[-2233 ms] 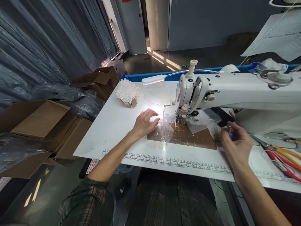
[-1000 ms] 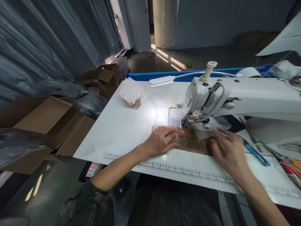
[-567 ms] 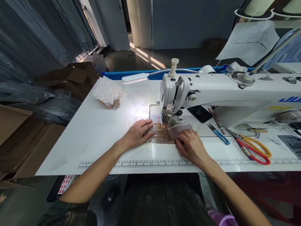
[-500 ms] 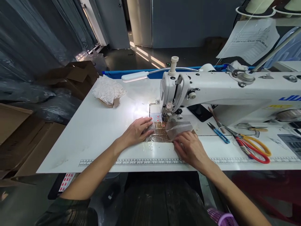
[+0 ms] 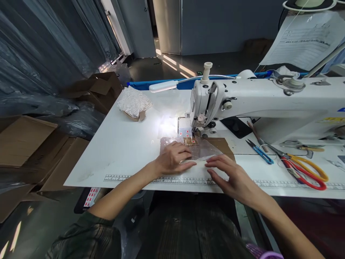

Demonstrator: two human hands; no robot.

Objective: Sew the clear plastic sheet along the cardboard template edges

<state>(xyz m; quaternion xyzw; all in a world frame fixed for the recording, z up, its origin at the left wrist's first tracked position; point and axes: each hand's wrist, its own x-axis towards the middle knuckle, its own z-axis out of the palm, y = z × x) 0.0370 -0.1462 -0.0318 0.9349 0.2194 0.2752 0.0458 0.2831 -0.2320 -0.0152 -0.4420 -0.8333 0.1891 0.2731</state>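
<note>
Plastic bag (image 5: 205, 148) under L hand (image 5: 172, 160) fingers (image 5: 188, 155), R hand (image 5: 233, 178) at edge.

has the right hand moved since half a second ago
Yes. The right hand has pulled back from the sewing machine head toward the printed ruler along the table front edge.

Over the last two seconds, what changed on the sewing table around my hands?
The right hand let go of the blue thread snips, now lying on the white table, and joined the left hand at the clear plastic sheet, drawn nearer the printed ruler. White sewing machine and red-and-yellow scissors stayed put.
</note>
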